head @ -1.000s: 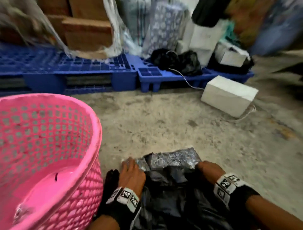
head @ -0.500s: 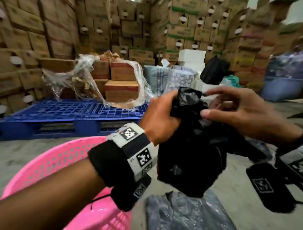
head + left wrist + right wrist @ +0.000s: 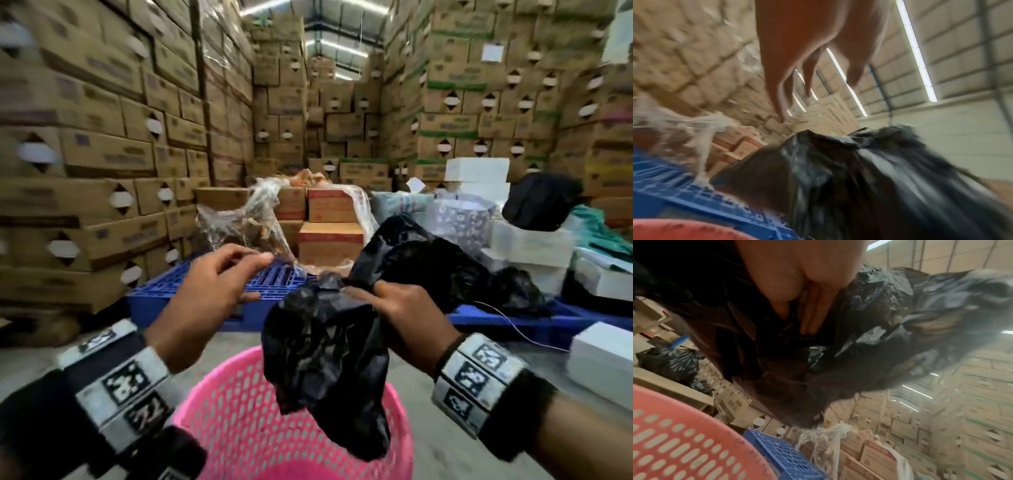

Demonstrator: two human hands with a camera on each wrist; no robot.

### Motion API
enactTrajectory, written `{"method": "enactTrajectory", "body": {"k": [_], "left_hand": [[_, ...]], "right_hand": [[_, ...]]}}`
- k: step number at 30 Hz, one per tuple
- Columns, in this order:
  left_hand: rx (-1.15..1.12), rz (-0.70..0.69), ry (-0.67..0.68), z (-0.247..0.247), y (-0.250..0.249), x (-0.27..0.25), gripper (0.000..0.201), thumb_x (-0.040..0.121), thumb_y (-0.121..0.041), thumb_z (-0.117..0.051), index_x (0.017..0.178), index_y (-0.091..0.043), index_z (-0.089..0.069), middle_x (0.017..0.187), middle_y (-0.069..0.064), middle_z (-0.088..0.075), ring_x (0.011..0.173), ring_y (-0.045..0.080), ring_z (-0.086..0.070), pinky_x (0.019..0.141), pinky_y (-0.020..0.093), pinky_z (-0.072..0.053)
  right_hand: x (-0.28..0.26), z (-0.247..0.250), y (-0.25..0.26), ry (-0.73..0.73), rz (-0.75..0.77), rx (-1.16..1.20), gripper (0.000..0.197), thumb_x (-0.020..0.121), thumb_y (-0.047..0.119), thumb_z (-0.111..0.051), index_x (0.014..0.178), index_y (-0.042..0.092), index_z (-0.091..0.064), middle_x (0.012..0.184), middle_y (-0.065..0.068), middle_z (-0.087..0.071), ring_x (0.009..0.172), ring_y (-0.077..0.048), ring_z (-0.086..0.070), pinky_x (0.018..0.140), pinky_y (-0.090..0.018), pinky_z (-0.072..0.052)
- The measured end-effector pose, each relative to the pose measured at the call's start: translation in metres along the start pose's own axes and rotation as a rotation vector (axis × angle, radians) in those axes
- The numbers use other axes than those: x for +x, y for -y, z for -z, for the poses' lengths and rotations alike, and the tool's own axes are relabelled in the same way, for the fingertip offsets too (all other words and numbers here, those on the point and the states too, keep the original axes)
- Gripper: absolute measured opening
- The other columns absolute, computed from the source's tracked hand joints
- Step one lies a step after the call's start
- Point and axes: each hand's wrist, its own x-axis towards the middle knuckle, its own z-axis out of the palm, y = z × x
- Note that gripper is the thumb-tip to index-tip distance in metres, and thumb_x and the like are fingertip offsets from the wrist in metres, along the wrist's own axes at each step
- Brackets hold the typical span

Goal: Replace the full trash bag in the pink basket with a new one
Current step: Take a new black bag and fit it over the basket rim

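Observation:
A crumpled new black trash bag [image 3: 325,356] hangs in the air over the pink perforated basket [image 3: 246,421]. My right hand [image 3: 370,294] grips the bag's bunched top; in the right wrist view its fingers [image 3: 813,313] are curled into the plastic [image 3: 869,331]. My left hand [image 3: 243,274] hovers just left of the bag with relaxed fingers and holds nothing; the left wrist view shows its fingers [image 3: 777,91] hanging free above the bag [image 3: 859,178]. The basket's inside looks bare where it shows. A tied, full black bag [image 3: 670,361] lies off to the side.
A blue plastic pallet [image 3: 191,308] lies just beyond the basket, carrying boxes in torn clear wrap [image 3: 329,222]. Tall stacks of cardboard boxes [image 3: 102,154] wall in the left, back and right. White boxes [image 3: 603,359] and dark bundles [image 3: 513,287] crowd the right side.
The bag passed from my left hand to my right: the left let go and moved left, and the right now grips the top. My view tilted further up, and the bag hangs above the basket.

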Motion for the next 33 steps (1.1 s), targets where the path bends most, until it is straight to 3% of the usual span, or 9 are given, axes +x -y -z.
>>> {"method": "enactTrajectory", "body": {"k": [5,8,11,14,16,19,24,29,33], "left_hand": [[-0.168,0.483,0.395,-0.017,0.049,0.019,0.04,0.072,-0.029,-0.07,0.103,-0.003,-0.067,0.1,0.011,-0.073,0.084,0.022,-0.065,0.068,0.027,-0.056],[-0.217,0.464,0.197,-0.022,0.076,0.015,0.031,0.076,-0.001,-0.067,0.106,0.005,-0.066,0.111,0.026,-0.068,0.087,0.03,-0.067,0.084,0.041,-0.056],[0.117,0.248,0.042,-0.01,0.09,0.019,0.034,0.069,-0.005,-0.075,0.102,-0.005,-0.067,0.104,0.015,-0.072,0.096,0.026,-0.067,0.092,0.048,-0.052],[0.449,0.039,-0.053,-0.001,0.094,0.013,0.035,0.068,-0.01,-0.074,0.101,-0.012,-0.061,0.107,0.009,-0.07,0.102,0.024,-0.064,0.084,0.038,-0.052],[0.517,-0.044,-0.074,-0.002,0.095,0.007,0.037,0.071,-0.01,-0.071,0.105,-0.012,-0.056,0.114,0.011,-0.067,0.108,0.026,-0.06,0.077,0.032,-0.048],[0.509,-0.108,-0.055,-0.006,0.094,0.002,0.046,0.074,-0.009,-0.068,0.116,-0.015,-0.05,0.122,0.007,-0.062,0.114,0.023,-0.056,0.071,0.021,-0.039],[0.543,0.057,0.191,-0.001,0.092,-0.004,0.077,0.059,-0.045,-0.076,0.124,-0.026,-0.039,0.127,-0.002,-0.057,0.119,0.016,-0.053,0.094,0.034,-0.048],[0.739,-0.391,0.042,0.009,0.064,-0.009,0.074,0.073,-0.031,-0.069,0.136,-0.031,-0.031,0.131,-0.013,-0.04,0.128,0.009,-0.032,0.106,0.026,-0.029],[0.976,-0.384,0.425,0.01,0.075,0.004,0.051,0.069,-0.027,-0.06,0.119,-0.029,-0.054,0.126,-0.009,-0.056,0.123,0.015,-0.046,0.099,0.029,-0.038]], "right_hand": [[0.006,-0.048,0.03,0.172,0.194,0.057,0.044,0.084,0.023,-0.046,0.127,0.011,-0.051,0.116,-0.013,-0.072,0.104,-0.027,-0.069,0.096,-0.031,-0.042],[-0.008,-0.059,0.041,0.336,0.088,0.332,0.055,0.086,0.018,-0.051,0.14,0.017,-0.042,0.141,-0.009,-0.055,0.132,-0.023,-0.046,0.11,-0.023,-0.025],[-0.017,-0.052,0.044,0.186,-0.141,0.623,0.053,0.076,-0.003,-0.049,0.124,0.014,-0.063,0.126,-0.005,-0.064,0.118,-0.013,-0.052,0.101,-0.009,-0.034],[-0.014,-0.032,0.046,-0.162,-0.186,0.581,0.02,0.082,0.011,-0.057,0.098,0.011,-0.07,0.088,-0.001,-0.068,0.078,-0.006,-0.061,0.072,-0.022,-0.052],[-0.005,-0.022,0.053,-0.227,-0.166,0.502,0.031,0.083,0.025,-0.061,0.11,0.013,-0.065,0.096,0.0,-0.062,0.071,-0.002,-0.055,0.066,-0.021,-0.05],[0.012,-0.027,0.056,0.009,-0.339,0.523,0.074,0.079,0.038,-0.07,0.144,0.026,-0.037,0.126,0.013,-0.049,0.079,0.001,-0.053,0.074,-0.019,-0.049],[0.019,-0.051,0.05,0.005,-0.383,0.575,0.012,0.083,0.014,-0.063,0.073,0.019,-0.063,0.06,0.014,-0.054,0.058,-0.001,-0.051,0.054,-0.02,-0.039],[0.016,-0.049,0.042,0.242,-0.271,0.527,0.023,0.072,0.01,-0.048,0.083,0.011,-0.068,0.089,-0.004,-0.073,0.09,-0.023,-0.067,0.074,-0.04,-0.054],[0.009,-0.05,0.042,0.248,-0.257,0.653,0.035,0.067,0.001,-0.053,0.092,0.013,-0.075,0.097,-0.002,-0.074,0.094,-0.013,-0.066,0.082,-0.03,-0.054]]}}
